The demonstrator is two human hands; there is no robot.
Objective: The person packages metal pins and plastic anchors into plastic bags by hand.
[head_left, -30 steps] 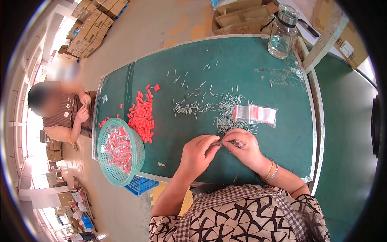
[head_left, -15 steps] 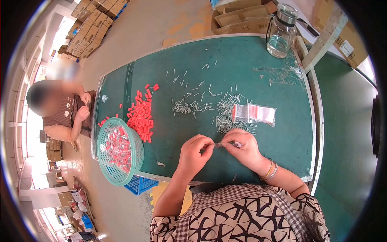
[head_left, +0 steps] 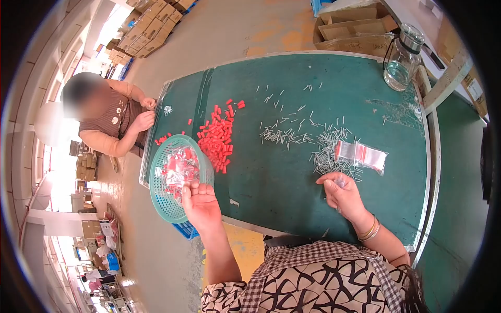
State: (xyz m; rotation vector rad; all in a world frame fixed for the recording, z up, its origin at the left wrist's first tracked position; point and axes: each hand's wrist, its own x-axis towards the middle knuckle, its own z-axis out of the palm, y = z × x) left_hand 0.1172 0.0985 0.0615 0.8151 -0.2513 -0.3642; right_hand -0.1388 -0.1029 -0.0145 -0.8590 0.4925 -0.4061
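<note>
My left hand (head_left: 203, 207) is over the near right rim of a green plastic basket (head_left: 209, 169), palm turned up and fingers apart from the thumb, nothing plainly held. Inside the basket lie small clear bags (head_left: 180, 169) with red pieces in them. My right hand (head_left: 343, 197) is closed above the table, with a bit of clear plastic bag (head_left: 340, 183) showing between the fingers. Just beyond it lies a heap of metal pins (head_left: 326, 156). A stack of clear zip bags (head_left: 365, 155) with red strips rests partly on that heap.
A pile of red plastic sleeves (head_left: 216, 138) sits beside the basket on the green table (head_left: 271, 182). A glass bottle (head_left: 401, 62) stands at the far right corner. Across the left edge, another person (head_left: 112, 115) works with both hands near a few pins (head_left: 167, 110).
My left hand has left the right hand and moved left to the basket. My right hand stays near the pins. The view has shifted, and the other person's hands are lower.
</note>
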